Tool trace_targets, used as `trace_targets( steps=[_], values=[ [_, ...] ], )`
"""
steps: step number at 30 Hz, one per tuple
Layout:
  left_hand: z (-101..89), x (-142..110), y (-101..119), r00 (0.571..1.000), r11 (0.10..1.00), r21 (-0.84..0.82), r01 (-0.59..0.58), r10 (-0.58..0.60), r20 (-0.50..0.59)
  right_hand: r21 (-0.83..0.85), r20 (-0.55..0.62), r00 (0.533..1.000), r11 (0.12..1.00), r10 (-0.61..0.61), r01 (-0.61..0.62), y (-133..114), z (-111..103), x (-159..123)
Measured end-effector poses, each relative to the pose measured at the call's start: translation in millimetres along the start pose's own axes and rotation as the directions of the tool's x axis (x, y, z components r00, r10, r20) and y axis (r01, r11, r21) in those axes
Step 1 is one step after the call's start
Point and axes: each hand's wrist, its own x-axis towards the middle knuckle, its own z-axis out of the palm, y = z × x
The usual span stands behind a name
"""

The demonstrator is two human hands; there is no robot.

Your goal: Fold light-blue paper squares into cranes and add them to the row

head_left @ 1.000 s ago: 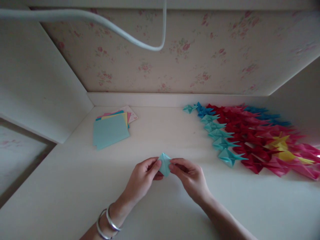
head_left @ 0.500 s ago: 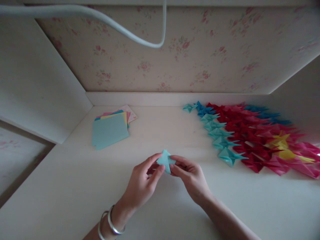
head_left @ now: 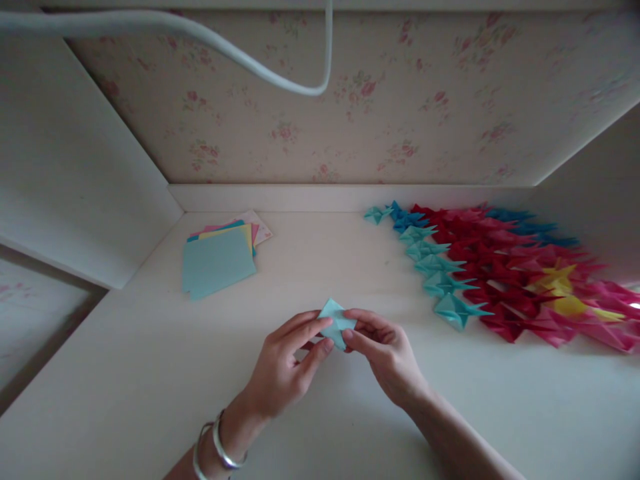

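Note:
A small folded piece of light-blue origami paper [head_left: 332, 313] is held between my two hands above the white table, its top corner pointing away from me. My left hand [head_left: 287, 357] pinches its left side, with the index finger lying on the front face and the thumb below. On the other side, my right hand [head_left: 385, 353] grips the paper's right edge between thumb and fingers. Part of the lower paper is covered by the fingertips. Two silver bangles [head_left: 227, 443] circle my left wrist.
Square paper sheets [head_left: 220, 263] lie stacked at the back left, light blue on top. Rows of folded paper cranes [head_left: 500, 267] in light blue, blue, red, pink and yellow fill the right. A white cable [head_left: 240, 60] hangs in front of the floral wall [head_left: 320, 133].
The folded paper has changed outline, now showing a smoother diamond shape. My left index finger has moved onto its front face, and my right thumb has shifted slightly.

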Motion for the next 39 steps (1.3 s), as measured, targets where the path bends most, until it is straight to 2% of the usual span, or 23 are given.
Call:
trace_targets(
  steps=[3,10,14,19,23,26,29,34,39],
  values=[
    [-0.9,-0.7,-1.0,1.000,1.000,-0.014,0.017,-0.017,-0.010,-0.045,-0.001,0.999,0.998,-0.032,0.032,-3.0,1.4,-1.5],
    [0.0,-1.1,-9.1,0.996,0.999,-0.002,-0.047,0.047,-0.081,-0.116,0.065,0.993,0.988,-0.098,0.105,-8.0,1.6,-5.4],
    [-1.1,-1.2,-6.2,0.996,0.999,-0.039,0.006,-0.010,-0.090,-0.170,0.126,0.983,0.974,-0.132,0.152,-5.9,-2.2,-7.2],
    [-3.0,0.5,-1.0,0.988,0.999,0.037,-0.007,0.013,-0.156,-0.336,0.194,0.960,0.906,-0.201,0.257,-2.6,-2.1,-7.5],
    [-1.8,-0.6,-0.3,0.973,0.991,0.132,-0.023,0.052,-0.225,-0.452,0.197,0.939,0.824,-0.283,0.343,-4.0,0.0,-6.9],
    [0.1,-2.3,-2.6,0.966,0.979,0.202,-0.037,0.086,-0.242,-0.476,0.198,0.917,0.784,-0.345,0.398,-6.2,1.1,-6.6],
    [1.0,-1.7,-6.6,0.963,0.972,0.221,-0.080,0.133,-0.234,-0.456,0.201,0.905,0.782,-0.375,0.425,-8.3,1.3,-7.0],
    [-0.1,2.2,-10.0,0.965,0.973,0.143,-0.179,0.202,-0.167,-0.442,0.202,0.882,0.764,-0.426,0.471,-10.8,2.5,-8.0],
    [0.0,2.7,-6.8,0.985,0.994,-0.047,-0.095,0.087,-0.147,-0.422,0.199,0.888,0.782,-0.414,0.459,-9.1,3.3,-8.3]
  ],
)
